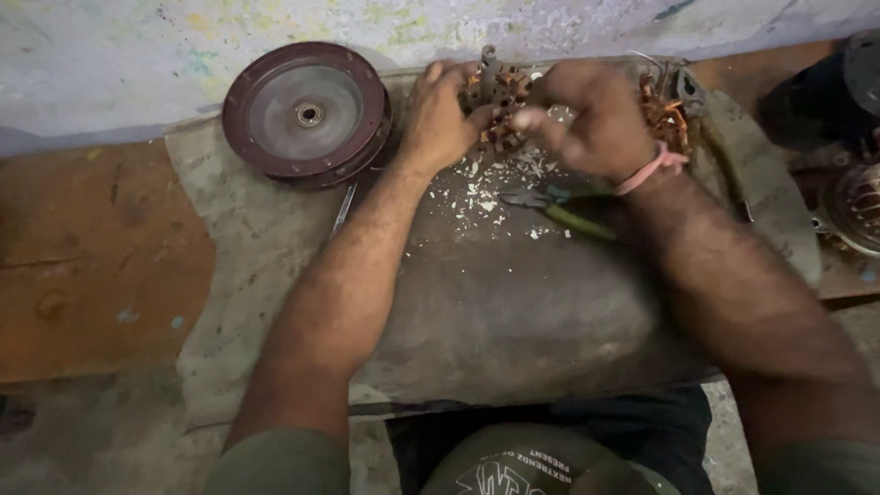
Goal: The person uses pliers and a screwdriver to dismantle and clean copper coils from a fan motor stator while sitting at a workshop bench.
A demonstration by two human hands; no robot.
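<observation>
A round motor stator [498, 99] with copper windings stands near the far edge of a grey stone slab [513, 312]. My left hand [442, 115] grips its left side. My right hand [594, 117], a pink band on its wrist, has its fingers pinched at the stator's right side; whether it holds anything is hidden. White scraps [486, 188] lie scattered on the slab below the stator.
A dark red round motor cover [307, 112] lies at the back left. Green-handled pliers [559, 209] rest under my right wrist. A tangle of copper wire [667, 115] sits behind my right hand. A thin metal tool [344, 209] lies by my left forearm. More motor parts [852, 197] at far right.
</observation>
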